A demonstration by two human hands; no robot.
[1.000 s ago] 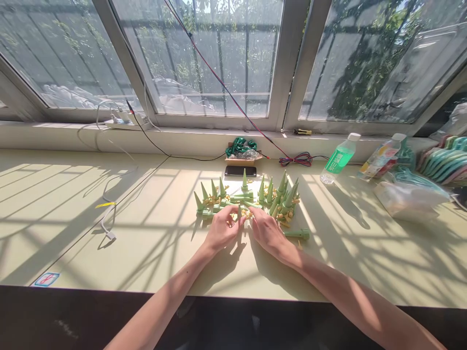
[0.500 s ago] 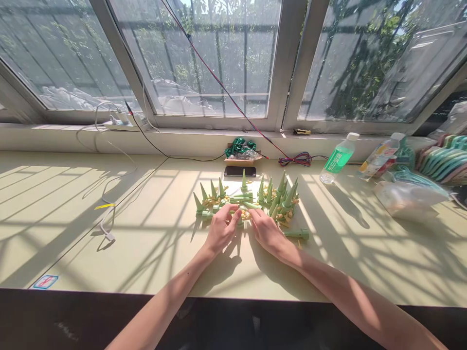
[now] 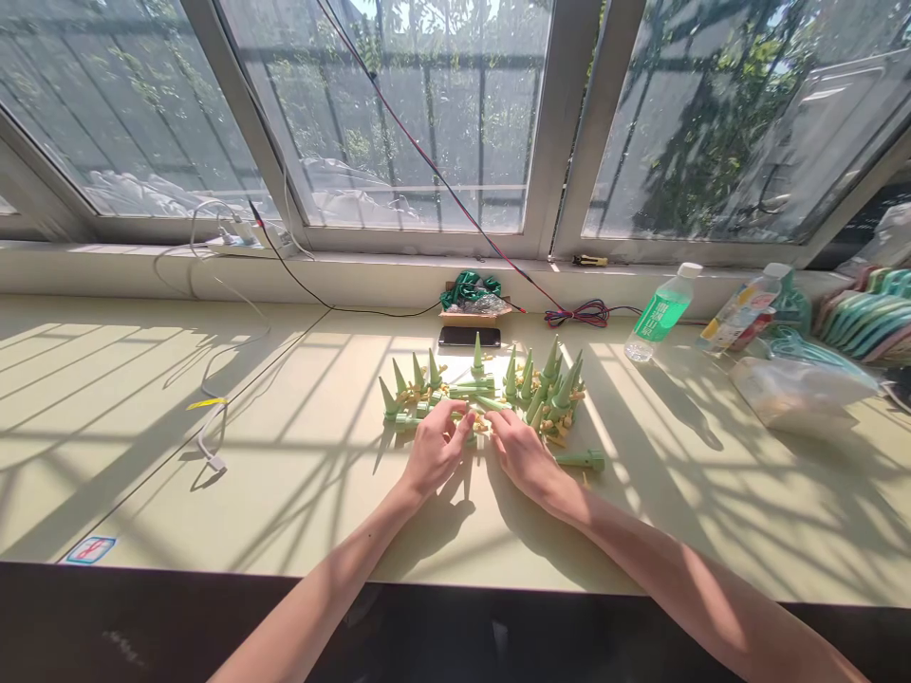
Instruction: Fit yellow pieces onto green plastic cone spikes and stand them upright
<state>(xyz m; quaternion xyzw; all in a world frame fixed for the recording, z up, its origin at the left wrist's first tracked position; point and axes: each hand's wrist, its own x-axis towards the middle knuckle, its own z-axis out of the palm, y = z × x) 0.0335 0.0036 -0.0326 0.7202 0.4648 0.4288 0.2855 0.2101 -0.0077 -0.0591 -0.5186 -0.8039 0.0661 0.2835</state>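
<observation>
A cluster of green plastic cone spikes (image 3: 530, 379) stands and lies on the pale green table (image 3: 299, 474), mixed with several small yellow pieces (image 3: 482, 420). My left hand (image 3: 434, 453) rests at the near edge of the pile with its fingers curled in a pinch around a small green piece that is mostly hidden. My right hand (image 3: 525, 453) lies beside it, fingers bent down onto the yellow pieces and a lying green spike. One green spike (image 3: 582, 461) lies alone on its side just right of my right hand.
A black phone (image 3: 468, 336) and a green bundle (image 3: 470, 290) sit behind the pile. Two bottles (image 3: 660, 313) and plastic bags (image 3: 804, 384) lie at the right. A white cable (image 3: 210, 441) and a power strip (image 3: 242, 237) are at the left, below the windows.
Both hands have stayed at the near edge of the pile. The left fingers have curled in tighter over a small piece. The view has shifted slightly.
</observation>
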